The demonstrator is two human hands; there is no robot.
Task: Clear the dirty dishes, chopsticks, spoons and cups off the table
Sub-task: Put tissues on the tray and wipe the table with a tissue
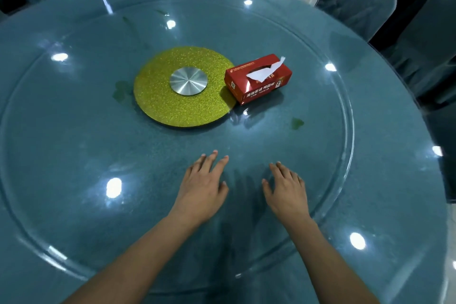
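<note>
The big round table fills the room's middle, covered in blue-grey cloth under glass, with a wide glass turntable sitting on top. At its centre lies a glittery gold disc with a brushed metal hub. A red tissue box sits just beside the disc, its near corner overlapping the gold edge, and a white tissue pokes up from the slot. A greenish smear marks the glass near the box, and bright spots of light reflect all over the surface. Chairs in matching blue-grey covers ring the far side. Near me, the person's left hand and right hand are stretched out over the turntable — palms down, fingers straight and slightly spread, holding nothing — though whether they actually touch the glass I cannot tell.
</note>
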